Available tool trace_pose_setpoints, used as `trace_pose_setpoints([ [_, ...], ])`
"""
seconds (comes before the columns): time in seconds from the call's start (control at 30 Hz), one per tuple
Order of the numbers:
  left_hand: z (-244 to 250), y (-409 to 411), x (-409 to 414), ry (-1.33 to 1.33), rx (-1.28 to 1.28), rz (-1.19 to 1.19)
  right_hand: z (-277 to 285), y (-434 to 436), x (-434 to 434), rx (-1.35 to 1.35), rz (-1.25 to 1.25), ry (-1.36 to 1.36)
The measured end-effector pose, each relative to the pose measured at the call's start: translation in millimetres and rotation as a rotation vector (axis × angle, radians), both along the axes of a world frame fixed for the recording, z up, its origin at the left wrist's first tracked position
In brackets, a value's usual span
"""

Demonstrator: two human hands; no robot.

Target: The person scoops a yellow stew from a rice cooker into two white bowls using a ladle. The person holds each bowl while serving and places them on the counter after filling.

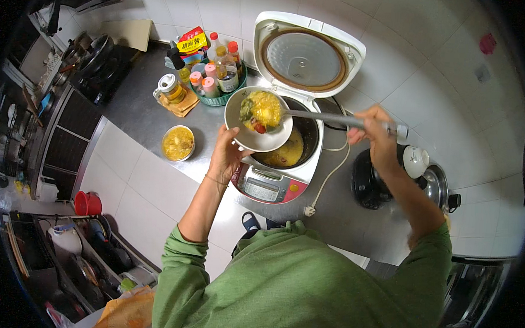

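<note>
My left hand (pixel 228 150) grips a white bowl (pixel 263 142) by its near left side, holding it above the left part of a rice cooker (pixel 310 166). Over this bowl is the head of a metal ladle (pixel 317 116), heaped with yellow porridge (pixel 265 108) with green and red pieces. My right hand (pixel 376 129) is closed around the ladle's handle, to the right of the cooker. More porridge lies in the dark inner pot (pixel 309 139), partly hidden by the bowl. The cooker's lid (pixel 309 56) stands raised. Whether food is in the held bowl beneath the ladle is hard to tell.
A filled bowl (pixel 178 143) stands near the counter's left front edge. Behind it are a glass oil jug (pixel 171 89) and a green basket (pixel 221 100) of bottles. Right of the cooker lie a white power cord (pixel 332 173), a black pot (pixel 367 181) and an upturned bowl (pixel 416 162).
</note>
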State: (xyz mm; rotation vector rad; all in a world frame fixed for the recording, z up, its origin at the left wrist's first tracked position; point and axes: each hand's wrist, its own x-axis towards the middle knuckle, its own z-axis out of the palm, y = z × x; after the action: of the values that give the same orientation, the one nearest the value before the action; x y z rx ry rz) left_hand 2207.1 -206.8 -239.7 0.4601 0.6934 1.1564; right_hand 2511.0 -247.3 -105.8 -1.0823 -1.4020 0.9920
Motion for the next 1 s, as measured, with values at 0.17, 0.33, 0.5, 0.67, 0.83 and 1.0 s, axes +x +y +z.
trace_pose_setpoints([
  [0.17,9.1,-18.7,-2.0,-0.329,-0.057,0.025,7.4,-37.9,-6.4,0.876,0.314,-0.801],
  [0.33,11.0,-27.0,-6.5,-0.326,-0.031,0.054,27.5,-52.5,-14.3,1.003,0.385,-0.812],
  [0.5,15.4,-33.4,-4.9,-0.351,-0.037,0.044,2.2,-50.9,-5.8,0.603,0.232,-0.438],
  [0.67,9.9,-37.8,-11.1,-0.378,-0.031,0.052,-18.7,-38.3,1.4,-0.116,-0.074,0.411],
  [0.83,15.0,-44.8,-17.9,-0.368,-0.043,0.106,-26.2,-33.6,12.9,-0.324,-0.255,0.655],
  [1.0,15.3,-54.4,-38.6,-0.322,-0.042,0.2,-40.7,-22.8,24.6,-0.142,-0.306,0.351],
])
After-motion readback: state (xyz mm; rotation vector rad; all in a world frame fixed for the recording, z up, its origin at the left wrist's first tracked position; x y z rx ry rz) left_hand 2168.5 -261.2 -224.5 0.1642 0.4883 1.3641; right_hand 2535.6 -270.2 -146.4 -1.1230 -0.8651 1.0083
